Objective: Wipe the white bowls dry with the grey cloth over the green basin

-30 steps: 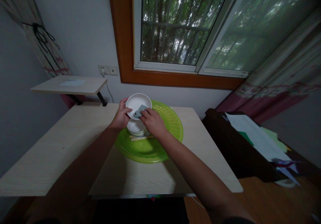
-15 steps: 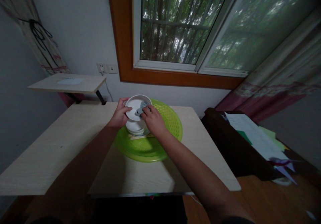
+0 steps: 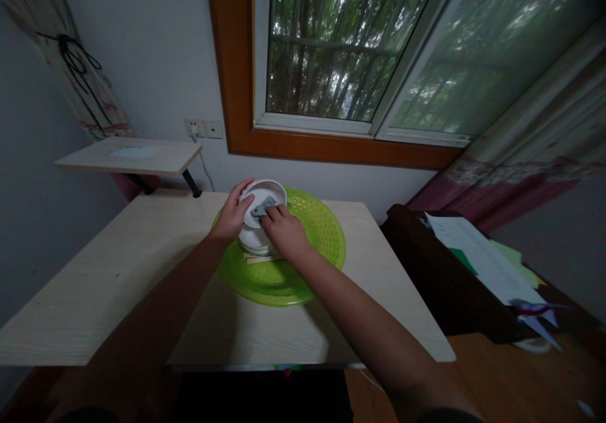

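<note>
A white bowl (image 3: pixel 276 190) is tilted above a stack of white bowls (image 3: pixel 254 238). My left hand (image 3: pixel 231 213) grips its left rim, thumb over the inside. Pressed against the inside of the bowl is a grey-blue cloth (image 3: pixel 264 206), pinched in the closed fingers of my right hand (image 3: pixel 283 228). The stack rests on a round green tray (image 3: pixel 326 233) with a patterned surface. Light-coloured chopsticks (image 3: pixel 258 260) lie in front of the stack, partly under my right hand.
The tray stands on a pale wooden table (image 3: pixel 142 252). A small raised shelf (image 3: pixel 170 156) with a paper is at the back left. Dark furniture (image 3: pixel 411 252) with papers stands right of the table, below a window.
My right hand and the cloth have shifted slightly left and down inside the bowl. My left hand has moved a little right and turned along the rim.
</note>
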A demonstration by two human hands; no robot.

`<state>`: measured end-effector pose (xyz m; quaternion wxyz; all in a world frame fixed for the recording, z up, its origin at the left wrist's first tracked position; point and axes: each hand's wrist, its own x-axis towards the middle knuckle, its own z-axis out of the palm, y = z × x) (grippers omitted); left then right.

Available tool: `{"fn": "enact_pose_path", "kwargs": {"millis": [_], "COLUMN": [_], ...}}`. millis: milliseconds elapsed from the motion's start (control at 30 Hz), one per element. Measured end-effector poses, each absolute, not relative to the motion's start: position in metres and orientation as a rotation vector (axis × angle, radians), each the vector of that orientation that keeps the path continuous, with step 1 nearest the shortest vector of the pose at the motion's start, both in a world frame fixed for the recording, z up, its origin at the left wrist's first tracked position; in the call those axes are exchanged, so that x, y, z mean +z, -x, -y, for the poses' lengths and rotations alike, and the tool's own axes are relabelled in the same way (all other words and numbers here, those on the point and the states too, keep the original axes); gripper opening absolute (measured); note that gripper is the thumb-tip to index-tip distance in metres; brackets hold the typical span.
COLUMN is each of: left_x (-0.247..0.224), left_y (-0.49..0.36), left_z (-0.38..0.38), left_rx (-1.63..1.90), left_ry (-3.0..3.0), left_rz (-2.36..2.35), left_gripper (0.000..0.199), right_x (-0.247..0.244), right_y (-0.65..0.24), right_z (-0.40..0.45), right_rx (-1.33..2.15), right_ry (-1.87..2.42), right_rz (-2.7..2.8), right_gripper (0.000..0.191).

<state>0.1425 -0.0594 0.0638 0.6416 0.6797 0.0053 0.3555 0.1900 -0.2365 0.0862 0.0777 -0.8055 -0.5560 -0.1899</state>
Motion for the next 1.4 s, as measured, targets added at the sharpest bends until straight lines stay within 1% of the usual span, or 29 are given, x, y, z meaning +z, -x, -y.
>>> {"fn": "enact_pose_path", "kwargs": {"millis": [33, 133, 233, 400, 533, 667, 800, 1000, 1067, 1167, 1300, 1400], "left_x": [0.064, 0.066, 0.069, 0.071, 0.071, 0.071, 0.071, 0.067, 0.065, 0.062, 0.062, 0.064], "left_y": [-0.142, -0.139, -0.137, -0.136, -0.136, -0.137, -0.139, -0.141, -0.141, -0.141, -0.141, -0.140], "left_z": [0.058, 0.058, 0.061, 0.065, 0.064, 0.063, 0.065, 0.065, 0.064, 0.061, 0.060, 0.061], "left_rx": [0.826, 0.852, 0.847, 0.832, 0.847, 0.859, 0.865, 0.864, 0.866, 0.883, 0.902, 0.915], "left_ry": [-1.575, -1.613, -1.635, -1.644, -1.601, -1.527, -1.497, -1.500, -1.521, -1.578, -1.603, -1.578], "left_rz": [-0.016, -0.032, -0.048, -0.067, -0.064, -0.062, -0.066, -0.078, -0.074, -0.070, -0.094, -0.121], "left_gripper": [0.050, 0.048, 0.048, 0.049, 0.049, 0.048, 0.048, 0.049, 0.049, 0.048, 0.048, 0.048], "right_x": [0.085, 0.079, 0.072, 0.062, 0.065, 0.076, 0.083, 0.086, 0.083, 0.077, 0.069, 0.065], "right_y": [-0.191, -0.196, -0.201, -0.205, -0.204, -0.201, -0.198, -0.191, -0.192, -0.196, -0.203, -0.205], "right_z": [0.236, 0.236, 0.237, 0.237, 0.235, 0.236, 0.238, 0.239, 0.238, 0.236, 0.235, 0.236], "right_rx": [-0.536, -0.460, -0.406, -0.377, -0.381, -0.398, -0.500, -0.627, -0.598, -0.463, -0.231, -0.136], "right_ry": [2.378, 2.239, 2.115, 1.984, 1.978, 2.103, 2.287, 2.410, 2.404, 2.309, 2.048, 1.867], "right_rz": [1.720, 1.842, 1.867, 1.870, 1.842, 1.806, 1.729, 1.598, 1.585, 1.630, 1.700, 1.705], "right_gripper": [0.026, 0.044, 0.050, 0.053, 0.047, 0.042, 0.036, 0.035, 0.036, 0.041, 0.054, 0.058]}}
